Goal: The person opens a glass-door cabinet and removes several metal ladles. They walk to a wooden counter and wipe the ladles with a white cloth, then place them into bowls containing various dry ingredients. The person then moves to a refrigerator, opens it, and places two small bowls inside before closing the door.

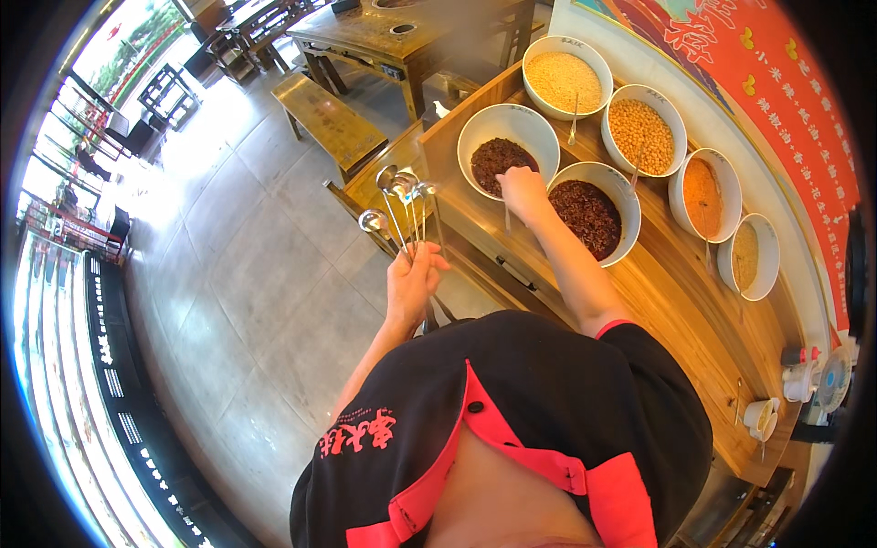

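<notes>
My left hand (411,281) grips the handles of several metal ladles (404,185), whose bowls point up and away from me above the floor. My right hand (526,195) reaches over the near rim of a white bowl (541,133) with dark brown sauce (497,161) in it. Its fingers are closed on a metal spoon, and a length of spoon handle (508,219) shows just below them. The spoon's other end is hidden. Directly under my right forearm stands a second white bowl (630,226), holding dark red chilli sauce (588,214).
Along the wooden counter (658,322) stand more white bowls: chopped nuts (563,79), round yellow beans (640,135), orange powder (702,195) and pale seasoning (743,257), each with a spoon. A bench (329,120) and a table (411,41) stand beyond. A lit display case (62,383) lies left.
</notes>
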### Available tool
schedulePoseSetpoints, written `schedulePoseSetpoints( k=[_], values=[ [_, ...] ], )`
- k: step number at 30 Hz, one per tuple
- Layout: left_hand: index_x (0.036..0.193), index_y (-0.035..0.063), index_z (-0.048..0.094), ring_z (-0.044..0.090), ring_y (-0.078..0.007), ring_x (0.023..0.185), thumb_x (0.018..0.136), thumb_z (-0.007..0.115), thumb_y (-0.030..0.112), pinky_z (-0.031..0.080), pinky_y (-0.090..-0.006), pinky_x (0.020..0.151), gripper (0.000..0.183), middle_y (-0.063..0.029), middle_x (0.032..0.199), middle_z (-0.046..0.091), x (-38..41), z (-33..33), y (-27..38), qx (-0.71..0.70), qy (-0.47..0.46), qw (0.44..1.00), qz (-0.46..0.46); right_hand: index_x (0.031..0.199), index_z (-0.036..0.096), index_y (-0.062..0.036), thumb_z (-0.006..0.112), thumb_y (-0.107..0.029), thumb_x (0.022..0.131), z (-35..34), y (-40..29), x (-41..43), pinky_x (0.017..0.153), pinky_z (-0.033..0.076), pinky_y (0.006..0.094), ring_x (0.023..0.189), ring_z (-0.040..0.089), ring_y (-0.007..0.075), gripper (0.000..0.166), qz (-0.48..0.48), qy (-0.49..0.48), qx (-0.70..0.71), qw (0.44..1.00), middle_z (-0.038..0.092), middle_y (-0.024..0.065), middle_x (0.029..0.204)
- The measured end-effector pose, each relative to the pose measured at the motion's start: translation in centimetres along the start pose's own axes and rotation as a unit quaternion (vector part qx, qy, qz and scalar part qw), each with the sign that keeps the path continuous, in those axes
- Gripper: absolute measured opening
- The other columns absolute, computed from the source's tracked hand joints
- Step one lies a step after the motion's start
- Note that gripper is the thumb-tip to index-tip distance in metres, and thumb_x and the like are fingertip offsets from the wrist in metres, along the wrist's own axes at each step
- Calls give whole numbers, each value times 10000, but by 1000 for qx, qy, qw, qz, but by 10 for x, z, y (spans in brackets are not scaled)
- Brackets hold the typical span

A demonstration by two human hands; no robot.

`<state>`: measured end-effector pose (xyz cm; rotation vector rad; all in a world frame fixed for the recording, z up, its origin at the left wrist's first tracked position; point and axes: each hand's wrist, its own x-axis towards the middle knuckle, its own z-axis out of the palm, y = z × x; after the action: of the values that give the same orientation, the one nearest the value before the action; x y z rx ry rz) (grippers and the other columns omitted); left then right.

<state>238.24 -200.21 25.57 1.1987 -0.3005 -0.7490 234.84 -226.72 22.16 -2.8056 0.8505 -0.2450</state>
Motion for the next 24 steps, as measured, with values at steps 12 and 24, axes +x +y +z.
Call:
schedulePoseSetpoints(
  k=[12,24],
  values=[
    [930,23,533,468,-79,493,943,441,222,369,-207,448,219,-63,707,594,3,18,-9,22,-34,999,-36,718,569,10,570,-242,828,-46,-84,-77,486,402,278,526,468,86,275,-12,8,522,853,511,57,563],
    [793,21,562,458,-57,500,864,536,183,343,-208,445,179,2,598,511,3,45,-3,172,-95,979,-58,929,538,-23,553,54,738,-93,-59,-91,735,423,388,843,530,312,207,-172,431,219,858,538,136,881]
  ],
)
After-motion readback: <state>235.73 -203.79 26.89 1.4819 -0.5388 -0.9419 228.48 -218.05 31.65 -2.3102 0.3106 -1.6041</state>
